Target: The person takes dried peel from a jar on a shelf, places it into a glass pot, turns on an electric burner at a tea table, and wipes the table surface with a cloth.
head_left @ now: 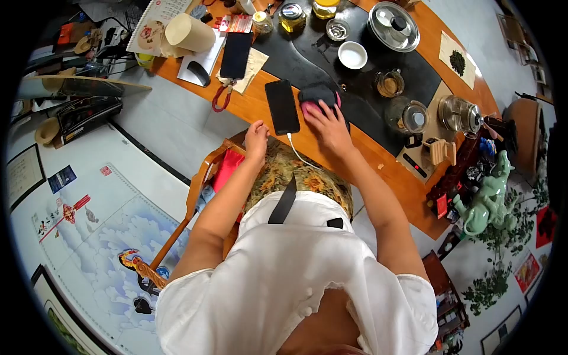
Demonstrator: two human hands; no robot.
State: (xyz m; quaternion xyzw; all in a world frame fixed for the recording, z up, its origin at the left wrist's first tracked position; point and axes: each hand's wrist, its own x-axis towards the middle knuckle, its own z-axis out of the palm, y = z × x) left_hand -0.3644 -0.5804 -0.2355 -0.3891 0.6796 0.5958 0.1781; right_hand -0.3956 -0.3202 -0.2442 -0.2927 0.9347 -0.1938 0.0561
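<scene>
The right arm reaches forward over the near edge of the bench [378,158], elbow slightly bent. The right hand [330,131] lies palm down, its fingers spread and resting on a black-and-pink cloth [319,99] on the bench. The left arm is also extended, and the left hand [257,139] is at the bench edge, fingers curled inward in a loose fist; whether anything is inside it cannot be told. The hands are apart. A black phone [282,107], with a white cable [303,155] at its near end, lies between the left hand and the cloth.
</scene>
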